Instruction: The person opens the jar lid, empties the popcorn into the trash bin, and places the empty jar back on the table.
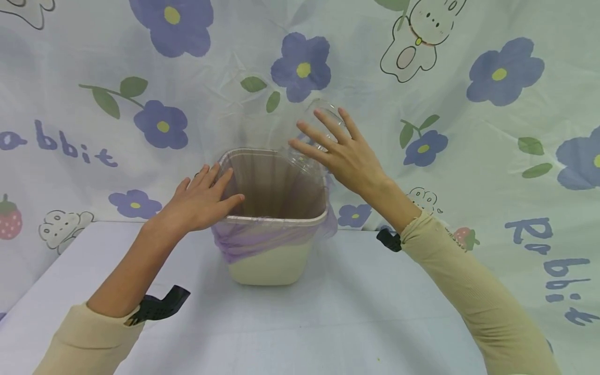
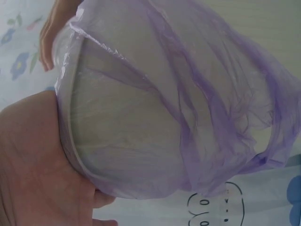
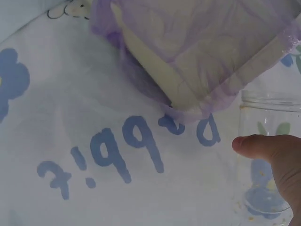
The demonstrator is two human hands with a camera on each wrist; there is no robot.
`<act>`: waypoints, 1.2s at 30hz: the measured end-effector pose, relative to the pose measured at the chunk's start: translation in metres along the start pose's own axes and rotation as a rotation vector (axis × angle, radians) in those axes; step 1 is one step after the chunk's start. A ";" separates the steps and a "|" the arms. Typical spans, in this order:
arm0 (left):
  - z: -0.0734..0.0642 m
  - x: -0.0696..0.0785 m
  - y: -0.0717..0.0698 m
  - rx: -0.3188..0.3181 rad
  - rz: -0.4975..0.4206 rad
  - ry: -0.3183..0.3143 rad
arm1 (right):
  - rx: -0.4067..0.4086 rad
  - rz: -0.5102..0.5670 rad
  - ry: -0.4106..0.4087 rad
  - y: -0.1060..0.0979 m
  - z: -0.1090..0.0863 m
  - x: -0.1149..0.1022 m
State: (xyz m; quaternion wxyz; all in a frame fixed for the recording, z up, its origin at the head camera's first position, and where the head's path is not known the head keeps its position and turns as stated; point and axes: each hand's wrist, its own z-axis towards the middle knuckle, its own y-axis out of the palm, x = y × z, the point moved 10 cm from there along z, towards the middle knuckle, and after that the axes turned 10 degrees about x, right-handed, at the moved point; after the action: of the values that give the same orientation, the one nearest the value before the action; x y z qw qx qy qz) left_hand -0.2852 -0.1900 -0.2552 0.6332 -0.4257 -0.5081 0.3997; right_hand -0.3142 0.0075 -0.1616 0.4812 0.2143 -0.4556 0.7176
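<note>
A cream wastebasket [image 1: 267,268] stands upright on the table, lined with a thin purple plastic bag [image 1: 255,242] folded over its rim. My left hand [image 1: 201,200] rests at the basket's left rim with its fingers extended; in the left wrist view its palm lies against the bag-covered edge. Above the right back part of the rim, my right hand [image 1: 344,151] holds a clear jar [image 3: 256,117], tilted with its mouth toward the basket. The thumb lies across the jar's side in the right wrist view. Small yellowish bits cling inside near its base.
A white cloth covers the table [image 1: 347,323]. Close behind the basket hangs a white backdrop [image 1: 225,94] printed with blue flowers and rabbits. Dark straps [image 1: 161,304] sit at both wrists. A tiny yellowish speck [image 1: 378,359] lies on the table near the front.
</note>
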 end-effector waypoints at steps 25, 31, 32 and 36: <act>0.001 0.000 0.001 -0.009 0.003 -0.001 | -0.135 1.313 1.362 0.056 -0.115 0.051; 0.002 0.001 0.000 -0.011 0.003 0.000 | -0.158 1.409 1.474 0.054 -0.150 0.044; 0.002 0.000 0.000 -0.012 0.003 0.000 | -0.158 1.412 1.480 0.054 -0.157 0.044; 0.001 -0.001 0.001 -0.016 0.000 -0.004 | -0.153 1.406 1.500 0.058 -0.184 0.039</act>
State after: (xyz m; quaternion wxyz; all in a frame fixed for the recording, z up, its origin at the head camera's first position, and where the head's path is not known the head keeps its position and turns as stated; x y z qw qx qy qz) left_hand -0.2865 -0.1902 -0.2557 0.6287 -0.4301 -0.5125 0.3963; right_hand -0.3586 0.1780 -0.2488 0.1256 -0.6347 -0.1051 0.7552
